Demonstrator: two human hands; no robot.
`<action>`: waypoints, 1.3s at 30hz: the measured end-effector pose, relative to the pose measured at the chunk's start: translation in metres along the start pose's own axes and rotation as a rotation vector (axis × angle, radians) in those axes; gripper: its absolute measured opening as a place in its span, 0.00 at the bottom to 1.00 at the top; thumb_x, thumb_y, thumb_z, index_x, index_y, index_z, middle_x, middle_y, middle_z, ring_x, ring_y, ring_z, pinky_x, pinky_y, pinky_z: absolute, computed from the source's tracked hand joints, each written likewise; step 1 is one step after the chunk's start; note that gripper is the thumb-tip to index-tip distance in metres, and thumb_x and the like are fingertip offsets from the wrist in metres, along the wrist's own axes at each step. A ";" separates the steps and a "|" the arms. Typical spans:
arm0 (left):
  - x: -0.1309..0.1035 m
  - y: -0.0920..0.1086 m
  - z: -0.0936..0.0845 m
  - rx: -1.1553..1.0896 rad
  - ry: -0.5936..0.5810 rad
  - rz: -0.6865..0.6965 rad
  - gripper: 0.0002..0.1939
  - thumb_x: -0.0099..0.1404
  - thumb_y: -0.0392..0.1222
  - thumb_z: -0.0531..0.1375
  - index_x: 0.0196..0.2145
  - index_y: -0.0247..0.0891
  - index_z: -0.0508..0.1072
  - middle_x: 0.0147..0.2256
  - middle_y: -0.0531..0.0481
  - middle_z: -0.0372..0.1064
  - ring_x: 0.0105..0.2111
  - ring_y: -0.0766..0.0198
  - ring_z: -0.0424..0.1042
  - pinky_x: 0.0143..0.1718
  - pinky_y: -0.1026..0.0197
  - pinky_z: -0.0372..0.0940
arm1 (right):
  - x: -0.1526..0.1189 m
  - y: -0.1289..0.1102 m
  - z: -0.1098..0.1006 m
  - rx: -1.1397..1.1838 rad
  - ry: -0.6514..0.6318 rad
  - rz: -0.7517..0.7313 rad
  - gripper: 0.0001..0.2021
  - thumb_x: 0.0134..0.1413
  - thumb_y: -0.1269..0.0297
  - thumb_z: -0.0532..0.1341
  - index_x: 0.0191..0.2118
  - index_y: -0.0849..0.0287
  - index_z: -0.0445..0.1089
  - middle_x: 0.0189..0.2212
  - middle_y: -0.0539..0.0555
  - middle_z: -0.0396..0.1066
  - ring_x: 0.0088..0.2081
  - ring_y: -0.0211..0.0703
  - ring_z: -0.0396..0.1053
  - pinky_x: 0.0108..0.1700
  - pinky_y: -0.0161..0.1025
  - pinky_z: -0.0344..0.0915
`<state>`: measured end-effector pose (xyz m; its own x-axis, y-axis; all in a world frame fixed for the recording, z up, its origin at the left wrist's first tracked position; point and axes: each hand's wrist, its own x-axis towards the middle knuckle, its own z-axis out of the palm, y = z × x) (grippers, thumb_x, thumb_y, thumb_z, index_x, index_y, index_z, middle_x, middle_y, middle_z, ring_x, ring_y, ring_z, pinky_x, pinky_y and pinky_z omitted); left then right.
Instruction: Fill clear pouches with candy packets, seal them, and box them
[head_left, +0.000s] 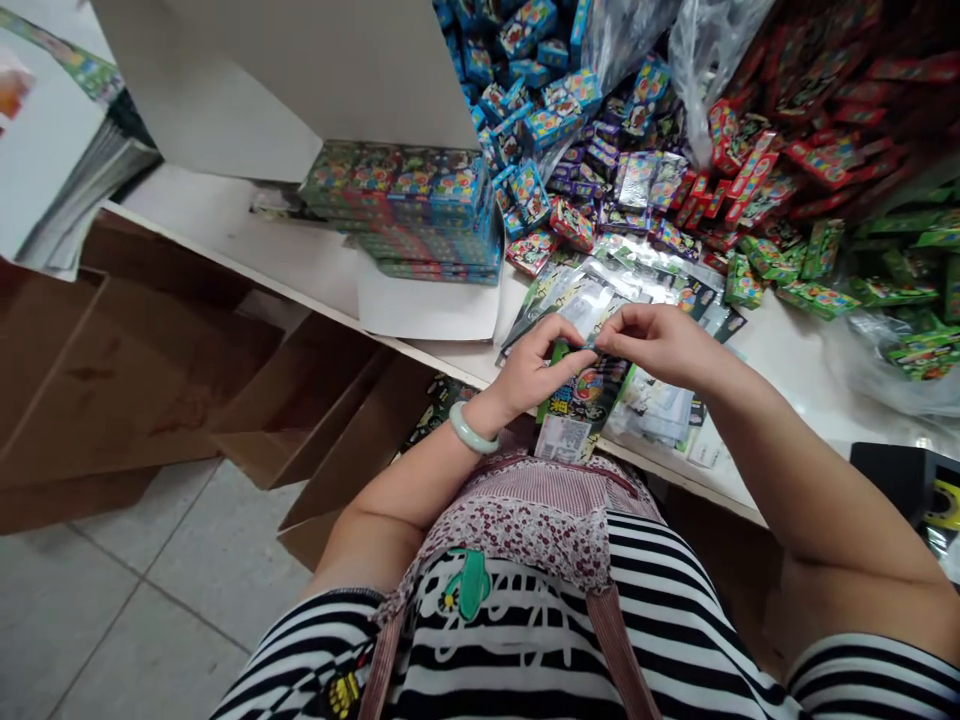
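Note:
A dark green printed packet (592, 405) with a pale label panel at its lower end hangs over the table's front edge, close to the apron. My left hand (534, 372), a pale bangle on its wrist, pinches the packet's upper edge with thumb and forefinger. From the other side my right hand (651, 342) grips the same edge, its fingertips nearly meeting the left ones. The fingers partly hide that edge. Just behind the hands lies an overlapping pile of flat clear-fronted packets (592, 290); more of them lie under my right forearm.
Heaps of small boxes stand beyond: blue (551, 120), purple (589, 165), red (825, 160) and green (817, 260). At left is a stack of printed boxes (405, 200) beside a white carton flap (427, 305). Open brown cartons (172, 370) stand below the table edge.

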<state>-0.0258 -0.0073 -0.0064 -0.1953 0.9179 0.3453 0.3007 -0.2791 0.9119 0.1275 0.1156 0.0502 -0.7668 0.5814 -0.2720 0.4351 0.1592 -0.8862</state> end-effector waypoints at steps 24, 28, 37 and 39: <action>-0.019 0.078 -0.081 0.262 0.176 0.196 0.13 0.68 0.47 0.62 0.49 0.45 0.71 0.44 0.47 0.74 0.42 0.57 0.75 0.47 0.50 0.72 | -0.009 0.023 -0.006 0.510 0.016 0.066 0.15 0.39 0.53 0.71 0.32 0.54 0.73 0.28 0.50 0.72 0.28 0.39 0.67 0.32 0.38 0.65; 0.038 0.077 -0.149 0.741 0.221 0.327 0.14 0.69 0.41 0.57 0.52 0.44 0.72 0.52 0.45 0.72 0.56 0.52 0.69 0.59 0.42 0.61 | -0.010 0.034 0.005 0.454 0.091 0.003 0.17 0.39 0.47 0.71 0.30 0.53 0.72 0.27 0.51 0.72 0.28 0.40 0.67 0.32 0.40 0.66; 0.084 -0.010 -0.188 1.177 -0.052 0.140 0.31 0.58 0.31 0.54 0.61 0.30 0.67 0.61 0.32 0.64 0.62 0.41 0.61 0.64 0.37 0.51 | -0.015 0.034 0.072 0.380 -0.234 0.004 0.20 0.41 0.41 0.70 0.30 0.53 0.72 0.24 0.48 0.70 0.27 0.41 0.66 0.34 0.41 0.65; 0.078 -0.010 -0.186 1.183 -0.082 0.121 0.32 0.60 0.34 0.55 0.63 0.30 0.64 0.64 0.32 0.60 0.65 0.41 0.58 0.66 0.38 0.49 | -0.015 0.037 0.077 0.377 -0.265 0.012 0.19 0.42 0.41 0.69 0.30 0.52 0.73 0.24 0.49 0.71 0.28 0.42 0.67 0.36 0.42 0.66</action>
<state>-0.2177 0.0145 0.0529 -0.0589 0.9310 0.3603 0.9956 0.0285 0.0893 0.1185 0.0515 -0.0071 -0.8783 0.3495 -0.3261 0.2802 -0.1763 -0.9436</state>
